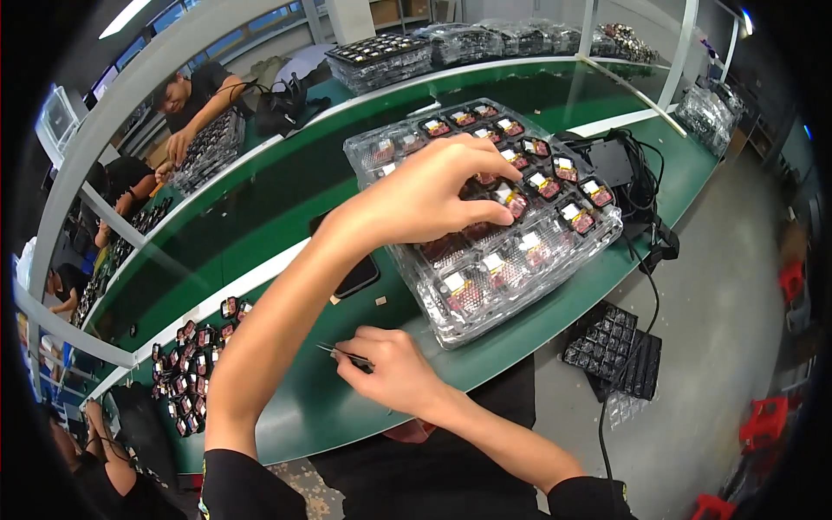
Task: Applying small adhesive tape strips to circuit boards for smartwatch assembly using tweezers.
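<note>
My left hand (451,186) reaches over a clear plastic tray (472,322) with rows of pockets. Its thumb and fingers are apart, on either side of a small dark-framed electronic module (511,202). Whether they touch it I cannot tell. Other such modules, showing white, yellow and reddish parts, sit in pockets at the tray's far and right sides. The nearer pockets look see-through, with similar parts visible beneath. Closer to me, my right hand (390,368) is closed around a pair of metal tweezers (340,352), pointing left over the green table.
Left of my left forearm lies a pile of loose modules (186,373). A dark phone-like device (360,276) is partly behind that arm. Black cables (637,169) lie right of the tray. Stacked trays (381,61) stand beyond the partition; black trays (614,351) are below the table edge. Co-workers sit at left.
</note>
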### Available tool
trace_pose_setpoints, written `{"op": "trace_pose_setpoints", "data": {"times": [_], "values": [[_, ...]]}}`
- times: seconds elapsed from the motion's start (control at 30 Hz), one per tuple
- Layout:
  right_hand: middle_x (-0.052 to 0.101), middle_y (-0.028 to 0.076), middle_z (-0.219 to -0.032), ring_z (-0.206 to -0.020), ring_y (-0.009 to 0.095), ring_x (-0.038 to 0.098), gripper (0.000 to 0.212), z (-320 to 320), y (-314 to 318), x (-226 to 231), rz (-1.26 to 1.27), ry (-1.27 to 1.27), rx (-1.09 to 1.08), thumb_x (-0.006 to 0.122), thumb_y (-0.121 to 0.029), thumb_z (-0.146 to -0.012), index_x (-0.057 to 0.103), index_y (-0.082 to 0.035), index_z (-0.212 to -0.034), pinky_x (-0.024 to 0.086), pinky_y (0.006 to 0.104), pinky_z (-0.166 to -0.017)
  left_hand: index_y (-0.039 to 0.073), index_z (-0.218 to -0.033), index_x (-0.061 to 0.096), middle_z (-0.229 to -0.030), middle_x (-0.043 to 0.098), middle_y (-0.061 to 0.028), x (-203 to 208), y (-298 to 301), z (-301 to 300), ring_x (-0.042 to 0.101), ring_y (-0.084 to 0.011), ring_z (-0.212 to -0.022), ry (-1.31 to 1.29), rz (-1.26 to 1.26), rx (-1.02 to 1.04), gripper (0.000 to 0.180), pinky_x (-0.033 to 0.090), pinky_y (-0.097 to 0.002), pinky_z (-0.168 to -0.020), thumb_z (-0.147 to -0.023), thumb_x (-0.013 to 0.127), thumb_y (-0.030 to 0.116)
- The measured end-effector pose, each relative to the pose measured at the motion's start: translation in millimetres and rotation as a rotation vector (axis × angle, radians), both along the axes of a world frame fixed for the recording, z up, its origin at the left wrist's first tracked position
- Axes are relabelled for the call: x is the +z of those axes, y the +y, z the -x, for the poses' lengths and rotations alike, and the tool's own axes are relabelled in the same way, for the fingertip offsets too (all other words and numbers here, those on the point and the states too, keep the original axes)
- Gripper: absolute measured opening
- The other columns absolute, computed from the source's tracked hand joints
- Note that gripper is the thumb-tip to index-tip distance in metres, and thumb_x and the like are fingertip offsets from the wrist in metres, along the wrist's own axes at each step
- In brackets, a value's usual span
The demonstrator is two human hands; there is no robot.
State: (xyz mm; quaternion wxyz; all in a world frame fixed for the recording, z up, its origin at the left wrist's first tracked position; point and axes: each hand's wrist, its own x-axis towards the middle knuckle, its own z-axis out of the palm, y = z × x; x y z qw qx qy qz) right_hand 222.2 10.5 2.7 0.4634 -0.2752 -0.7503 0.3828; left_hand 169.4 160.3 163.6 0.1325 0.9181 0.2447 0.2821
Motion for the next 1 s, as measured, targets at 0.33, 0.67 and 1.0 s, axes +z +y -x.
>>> {"op": "trace_pose_setpoints", "data": {"times": [0.33,0.67,1.0], "values": [[0.071,0.013,-0.082,-0.060,0.026,0.068,0.014,-6,2,-1,-0.034,0.050,-0.042,0.079,-0.004,-0.092,0.082,0.001,-0.104,0.053,0.0370,-0.055,0.003,-0.126,0.078,-0.128,0.077,-0.0138,-9,-67,112,0.073,-0.0318,-0.116,-0.032,-0.286,0.324,0.035,0.057,-0.0433,-0.102,-0.091,0.081,0.001],[0.064,0.006,-0.073,-0.052,0.012,0.053,0.019,-4,0,3,0.002,-0.052,0.007,0.082,-0.001,-0.089,0.084,0.001,-0.109,0.040,0.0304,-0.048,0.003,-0.119,0.081,-0.119,0.074,-0.0115,-82,-160,304,0.067,-0.0359,-0.115,0.282,0.209,0.880,0.045,0.052,-0.0444,-0.104,-0.082,0.094,0.026],[0.067,0.005,-0.074,-0.049,0.008,0.049,0.021,2,-1,7,0.061,-0.071,-0.102,0.086,0.004,-0.085,0.082,0.003,-0.105,0.036,0.0281,-0.045,0.006,-0.137,0.074,-0.105,0.067,-0.0097,-109,-179,239,0.064,-0.0293,-0.100,0.171,0.285,0.662,0.063,0.052,-0.0413,-0.095,-0.080,0.095,0.024]]}}
